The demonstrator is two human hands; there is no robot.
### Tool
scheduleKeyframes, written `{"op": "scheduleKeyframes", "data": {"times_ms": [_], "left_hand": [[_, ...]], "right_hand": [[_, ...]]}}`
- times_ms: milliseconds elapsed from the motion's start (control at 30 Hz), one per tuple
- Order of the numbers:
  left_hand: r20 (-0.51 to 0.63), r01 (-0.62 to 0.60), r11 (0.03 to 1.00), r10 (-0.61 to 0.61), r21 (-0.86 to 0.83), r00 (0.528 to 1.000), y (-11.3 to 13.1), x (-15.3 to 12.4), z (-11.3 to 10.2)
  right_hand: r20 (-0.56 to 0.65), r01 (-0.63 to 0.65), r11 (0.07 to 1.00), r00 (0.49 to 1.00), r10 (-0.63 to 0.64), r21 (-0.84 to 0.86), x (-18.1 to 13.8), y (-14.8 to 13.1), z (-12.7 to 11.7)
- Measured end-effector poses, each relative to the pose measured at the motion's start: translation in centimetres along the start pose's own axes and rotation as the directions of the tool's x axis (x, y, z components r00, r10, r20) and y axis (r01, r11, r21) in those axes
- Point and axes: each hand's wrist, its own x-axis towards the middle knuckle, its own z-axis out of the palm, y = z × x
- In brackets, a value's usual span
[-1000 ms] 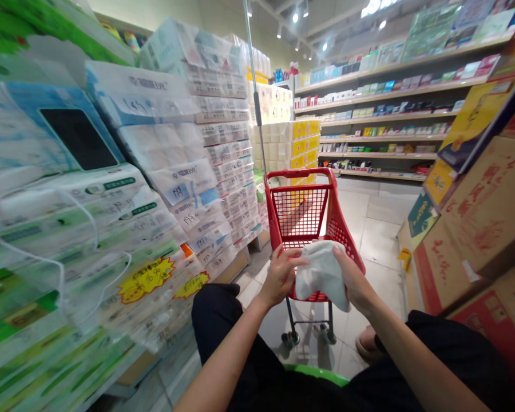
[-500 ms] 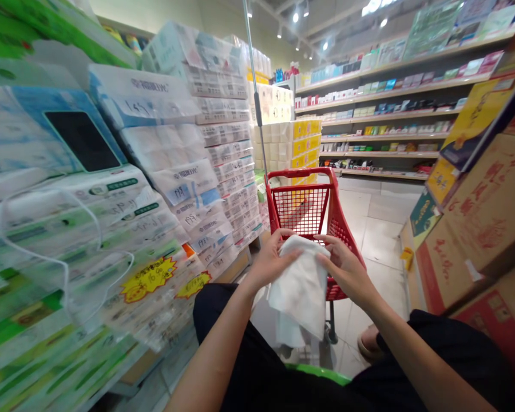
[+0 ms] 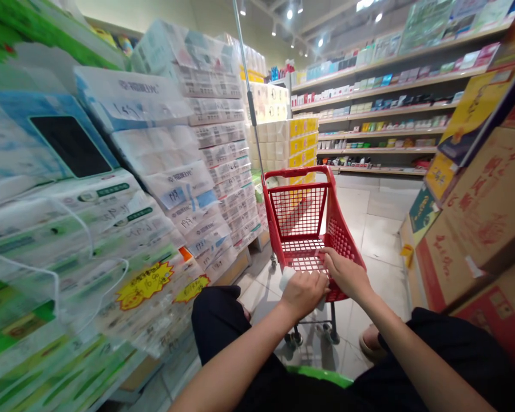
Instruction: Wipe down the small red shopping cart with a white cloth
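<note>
My left hand [image 3: 305, 293] is closed in a fist around a crumpled white tissue [image 3: 286, 278]. Only a bit of the tissue shows at the thumb side, and a little more below the fingers. This hand is over the near end of a small red shopping cart [image 3: 298, 213]. My right hand [image 3: 347, 276] lies just to the right, its fingers bent at the cart's near rim beside the left knuckles. Part of that rim is hidden behind both hands. The cart's mesh basket holds nothing that I can see.
Stacked tissue packs [image 3: 150, 154] line the left side, with a phone-like dark screen [image 3: 71, 146] and a white cable [image 3: 21, 266] on them. A thin pole [image 3: 251, 109] rises from the cart. Cardboard boxes [image 3: 489, 212] stand at right; stocked shelves [image 3: 381, 117] fill the back.
The tissue, spread between both hands before, is now bunched in my left hand, which has moved right and down. My right hand has let go of it and is by the cart rim.
</note>
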Motion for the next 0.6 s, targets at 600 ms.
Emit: {"op": "scheduleKeyframes", "data": {"times_ms": [600], "left_hand": [[0.046, -0.34, 0.825, 0.402, -0.452, 0.914, -10.8, 1.1, -3.3]], "right_hand": [[-0.024, 0.108, 0.978, 0.993, -0.114, -0.178, -2.3, 3.4, -0.4]]}}
